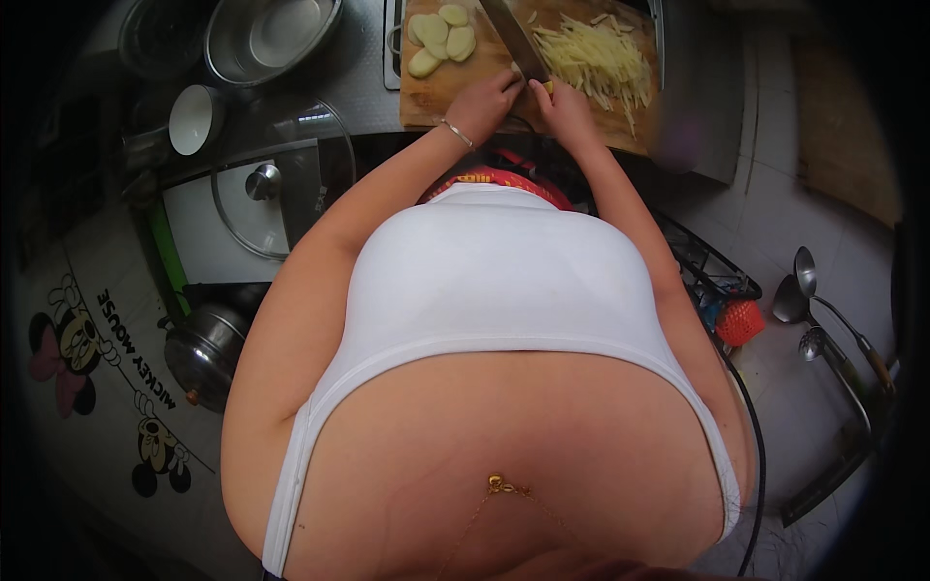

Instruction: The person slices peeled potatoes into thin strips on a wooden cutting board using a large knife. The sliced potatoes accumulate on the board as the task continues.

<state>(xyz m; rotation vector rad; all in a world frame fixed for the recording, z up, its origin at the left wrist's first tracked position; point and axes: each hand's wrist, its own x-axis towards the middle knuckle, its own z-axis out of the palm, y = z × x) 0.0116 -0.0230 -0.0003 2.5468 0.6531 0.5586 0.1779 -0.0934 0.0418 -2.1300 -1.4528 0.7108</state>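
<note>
My right hand grips the handle of a kitchen knife with a wide metal blade. The blade points forward and to the left, over a wooden cutting board. Close against the blade's left side is my left hand, its fingers bent. A small pale piece shows by those fingertips; whether they hold it is unclear. Several pale yellow slices, apparently potato, lie on the board's left. A heap of thin shreds of the same colour spreads to the right of the knife.
Left of the board are a metal basin, a white bowl and a glass lid with a metal knob. A lidded metal pot stands lower left. Ladles hang on the right, past a black wire rack.
</note>
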